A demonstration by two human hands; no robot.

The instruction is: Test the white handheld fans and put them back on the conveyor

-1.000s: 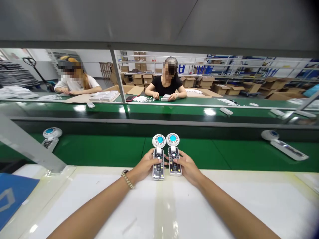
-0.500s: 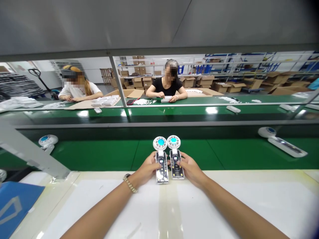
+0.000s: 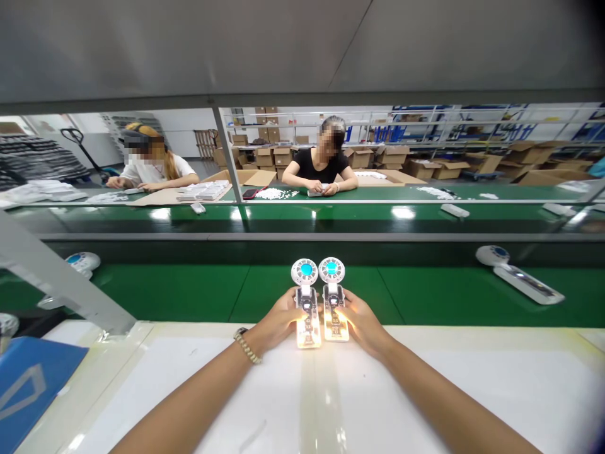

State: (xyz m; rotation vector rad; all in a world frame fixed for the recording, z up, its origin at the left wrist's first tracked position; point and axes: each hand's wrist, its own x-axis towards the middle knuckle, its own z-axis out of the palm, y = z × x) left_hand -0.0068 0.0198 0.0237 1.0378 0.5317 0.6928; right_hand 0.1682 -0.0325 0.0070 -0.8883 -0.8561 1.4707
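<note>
My left hand [image 3: 278, 321] is closed round the clear body of a small handheld fan [image 3: 309, 333], thumb pressed on its front. A matching handheld fan [image 3: 336, 328] is gripped by my right hand [image 3: 363, 325], the thumb likewise on the front. Both have a round white head with a blue centre. Circuit boards show through the bodies, and their lower parts glow warm yellow. The two fans stand side by side above the near edge of the green conveyor belt [image 3: 189, 293]. My other fingers are mostly hidden behind the bodies.
Another fan [image 3: 527, 284] lies on the belt at right; one more [image 3: 82, 260] sits partly behind the slanted metal post [image 3: 61, 277] at left. A blue box [image 3: 38, 391] rests on the white table [image 3: 401, 410]. Two co-workers sit across the line; a shelf panel [image 3: 283, 50] hangs overhead.
The lower parts of both fans, dark earlier, now glow yellow. The fans on the belt have shifted left. My hands stay in nearly the same place.
</note>
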